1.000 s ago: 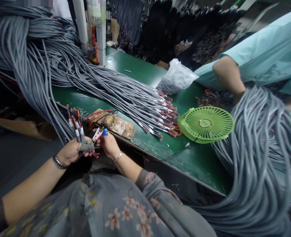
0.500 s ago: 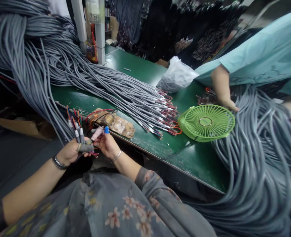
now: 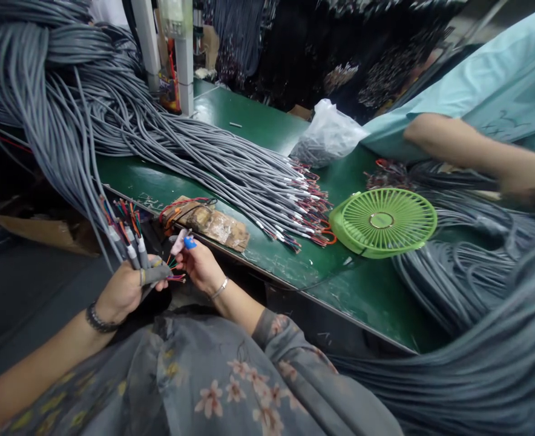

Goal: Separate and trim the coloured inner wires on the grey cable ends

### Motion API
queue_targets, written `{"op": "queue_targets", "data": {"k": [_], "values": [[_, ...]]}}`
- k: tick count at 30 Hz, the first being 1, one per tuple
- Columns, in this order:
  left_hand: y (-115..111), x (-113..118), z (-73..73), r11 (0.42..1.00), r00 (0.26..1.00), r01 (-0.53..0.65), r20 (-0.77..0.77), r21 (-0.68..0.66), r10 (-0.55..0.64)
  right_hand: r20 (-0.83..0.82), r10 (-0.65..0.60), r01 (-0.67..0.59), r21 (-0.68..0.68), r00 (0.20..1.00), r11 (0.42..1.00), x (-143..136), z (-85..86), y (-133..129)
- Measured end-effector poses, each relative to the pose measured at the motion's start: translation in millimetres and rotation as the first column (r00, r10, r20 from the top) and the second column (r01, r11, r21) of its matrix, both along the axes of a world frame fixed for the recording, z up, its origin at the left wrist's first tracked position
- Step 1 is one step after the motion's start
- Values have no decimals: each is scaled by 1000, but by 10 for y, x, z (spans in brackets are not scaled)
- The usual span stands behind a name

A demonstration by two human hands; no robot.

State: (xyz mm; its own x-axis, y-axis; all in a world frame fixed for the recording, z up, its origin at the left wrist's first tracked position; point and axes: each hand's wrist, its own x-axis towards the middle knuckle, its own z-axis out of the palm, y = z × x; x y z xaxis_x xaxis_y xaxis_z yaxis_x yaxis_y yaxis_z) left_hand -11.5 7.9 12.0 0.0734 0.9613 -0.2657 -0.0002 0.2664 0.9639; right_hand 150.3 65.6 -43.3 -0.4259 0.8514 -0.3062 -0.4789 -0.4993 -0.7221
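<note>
My left hand (image 3: 129,284) is closed around several grey cables (image 3: 135,253), whose white-banded ends fan out into coloured wires. A covering wraps its thumb, and more thin wires (image 3: 177,278) poke out past the thumb tip. Close on the right, my right hand (image 3: 199,261) is pinched at the green and red wire ends, with blue and pinkish wraps on its fingers. Which wire its fingertips grip is too small to tell apart. Beyond both hands, a worn wooden block (image 3: 219,227) with red and black leads lies at the table edge.
A long bundle of grey cables (image 3: 204,148) runs across the green table (image 3: 249,124). To the right stand a green fan (image 3: 383,221) and a plastic bag (image 3: 328,136). A co-worker's arm (image 3: 458,142) reaches over more grey cables (image 3: 476,339). A cardboard flap (image 3: 40,233) is at left.
My left hand has shifted slightly left and down with its cables, whose ends spread wider. My right hand stays by the wires. The co-worker's arm has swung right, dragging the large cable bundle.
</note>
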Motion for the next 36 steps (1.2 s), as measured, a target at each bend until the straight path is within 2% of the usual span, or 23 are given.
{"op": "queue_targets", "data": {"k": [6, 15, 21, 25, 31, 36], "values": [[100, 6, -4, 998, 997, -37, 59, -60, 40, -10, -1, 1, 11, 1000, 1000, -16, 5, -3], [126, 68, -11, 997, 994, -50, 93, -52, 55, -35, -9, 5, -118, 999, 993, -31, 101, 72], [149, 102, -56, 993, 990, -83, 105, -82, 91, -122, -65, 47, -148, 990, 988, -41, 96, 60], [132, 102, -76, 994, 991, -88, 96, -68, 94, -93, -69, 51, -184, 993, 982, -35, 107, 53], [-24, 103, -13, 995, 992, -99, 81, -25, 101, -101, 49, -65, -160, 994, 985, 38, 118, 51], [-81, 150, 24, 982, 982, -181, 65, 49, 178, -71, 14, -17, -48, 997, 999, 36, 33, 22]]}}
